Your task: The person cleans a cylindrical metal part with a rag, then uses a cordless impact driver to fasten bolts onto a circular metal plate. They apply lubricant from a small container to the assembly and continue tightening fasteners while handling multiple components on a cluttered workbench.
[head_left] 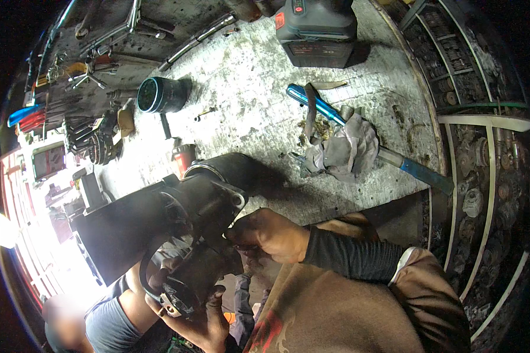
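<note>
A large dark metal part [123, 223], cylindrical with a flanged end and a bolt ear, is held tilted over the near edge of the bench. It looks like a starter motor. My right hand [271, 235], in a dark cuff, grips it by the flange with curled fingers; what its fingertips pinch is hidden. From below, my left hand [200, 323] cups the part's lower end, thumb raised along its side. Just beyond the part, a dark ring-shaped piece [221, 167] lies on the bench, partly covered by it.
On the worn bench [247, 112] are a grey rag [347, 150], blue-handled screwdriver [312, 100], blue-gripped tool [418, 170], power tool battery [321, 50], dark can [156, 94] and red cup [184, 157]. Part-filled shelves [483, 176] stand right. A person's grey sleeve [115, 326] is close at lower left.
</note>
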A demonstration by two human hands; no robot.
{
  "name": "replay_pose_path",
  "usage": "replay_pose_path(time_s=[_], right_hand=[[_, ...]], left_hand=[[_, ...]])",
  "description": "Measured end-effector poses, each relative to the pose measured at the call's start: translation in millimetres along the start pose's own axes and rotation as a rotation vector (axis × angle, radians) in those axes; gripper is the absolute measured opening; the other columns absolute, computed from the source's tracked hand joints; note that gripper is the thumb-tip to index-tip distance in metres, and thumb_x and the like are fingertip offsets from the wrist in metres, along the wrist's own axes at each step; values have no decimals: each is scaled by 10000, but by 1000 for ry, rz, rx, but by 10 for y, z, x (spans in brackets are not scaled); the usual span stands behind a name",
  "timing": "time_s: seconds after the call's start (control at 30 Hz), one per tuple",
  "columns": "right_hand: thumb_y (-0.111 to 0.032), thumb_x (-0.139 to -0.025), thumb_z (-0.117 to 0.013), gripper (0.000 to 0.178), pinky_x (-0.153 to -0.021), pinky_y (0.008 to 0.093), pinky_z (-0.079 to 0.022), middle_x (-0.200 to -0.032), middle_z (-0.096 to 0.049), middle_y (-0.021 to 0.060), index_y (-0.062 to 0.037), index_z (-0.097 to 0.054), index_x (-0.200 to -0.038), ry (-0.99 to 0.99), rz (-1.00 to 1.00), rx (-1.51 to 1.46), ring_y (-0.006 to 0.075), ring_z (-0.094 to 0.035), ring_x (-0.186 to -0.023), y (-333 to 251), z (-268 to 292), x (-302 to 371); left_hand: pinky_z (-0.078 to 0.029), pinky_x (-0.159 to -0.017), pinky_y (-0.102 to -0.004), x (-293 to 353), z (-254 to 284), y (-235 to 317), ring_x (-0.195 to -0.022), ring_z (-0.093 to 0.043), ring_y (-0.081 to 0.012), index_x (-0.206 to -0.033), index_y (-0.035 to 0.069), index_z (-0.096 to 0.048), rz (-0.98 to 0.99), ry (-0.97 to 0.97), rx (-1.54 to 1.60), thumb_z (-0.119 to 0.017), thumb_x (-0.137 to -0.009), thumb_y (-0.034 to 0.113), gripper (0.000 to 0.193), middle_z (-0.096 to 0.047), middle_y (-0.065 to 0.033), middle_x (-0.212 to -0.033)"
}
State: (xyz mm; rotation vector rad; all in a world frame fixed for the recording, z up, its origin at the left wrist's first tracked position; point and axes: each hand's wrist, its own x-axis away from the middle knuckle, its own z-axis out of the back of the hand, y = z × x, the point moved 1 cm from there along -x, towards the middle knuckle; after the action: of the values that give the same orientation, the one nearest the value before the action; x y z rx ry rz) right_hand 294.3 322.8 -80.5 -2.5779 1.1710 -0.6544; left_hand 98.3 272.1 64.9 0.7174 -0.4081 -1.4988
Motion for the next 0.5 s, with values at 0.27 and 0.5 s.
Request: replay_pose_path(time_s=[0.27, 0.5], right_hand=[[-169, -1018, -651, 226, -752, 298, -554, -1013, -727, 85, 5, -709, -1150, -68, 66, 242, 144, -669, -869, -124, 12, 56], [-119, -1028, -619, 223, -776, 321, -572, -1027, -717, 69, 33, -684, -1178, -71, 11, 23, 131, -663, -881, -75, 31, 10]], left_hand=[[-398, -1166, -540, -56, -45, 76, -1491, -336, -399, -1637, 26, -136, 30, -32, 46, -745, -790, -63, 1046, -217, -251, -1674], [-402, -1163, -538, -9, -48, 58, -1488, -340, -398, -1638, 27, -133, 81, -25, 81, -749, -789, -56, 1052, -216, -250, -1675]])
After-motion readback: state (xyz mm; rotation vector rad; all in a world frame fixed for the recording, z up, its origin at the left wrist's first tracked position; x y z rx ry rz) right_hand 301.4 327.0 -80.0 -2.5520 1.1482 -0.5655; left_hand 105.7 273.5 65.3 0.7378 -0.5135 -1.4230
